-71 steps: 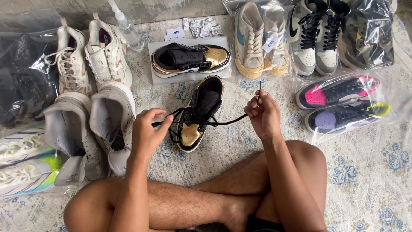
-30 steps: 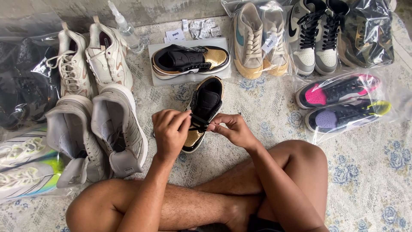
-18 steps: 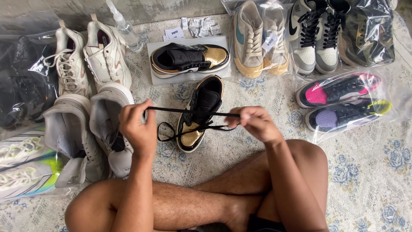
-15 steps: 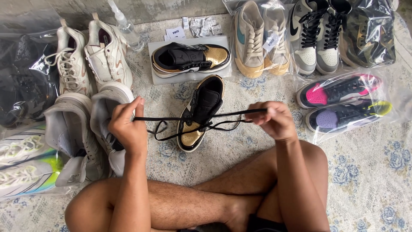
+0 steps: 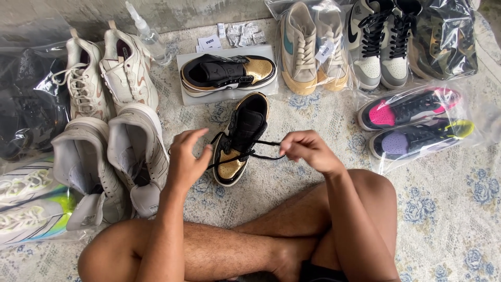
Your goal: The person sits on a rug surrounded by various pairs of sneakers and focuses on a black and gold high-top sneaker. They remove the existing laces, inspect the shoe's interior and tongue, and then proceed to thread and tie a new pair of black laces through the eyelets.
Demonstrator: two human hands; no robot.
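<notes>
Laces (image 5: 263,155) – black, pinched by both hands; ends hidden.

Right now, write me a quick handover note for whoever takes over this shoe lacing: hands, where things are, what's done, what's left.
Left hand: fingers spread, beside the black lace; whether it pinches the lace I cannot tell.
Right hand: shut on the other lace end, held above the shoe.
Black and gold shoe: on the patterned mat in front of the crossed legs, toe toward the person. Its mate lies on its side on a white board behind.
Done: lace threaded through the lower eyelets, loose ends out.
Left: the lace is slack and untied; upper eyelets look unlaced.
</notes>
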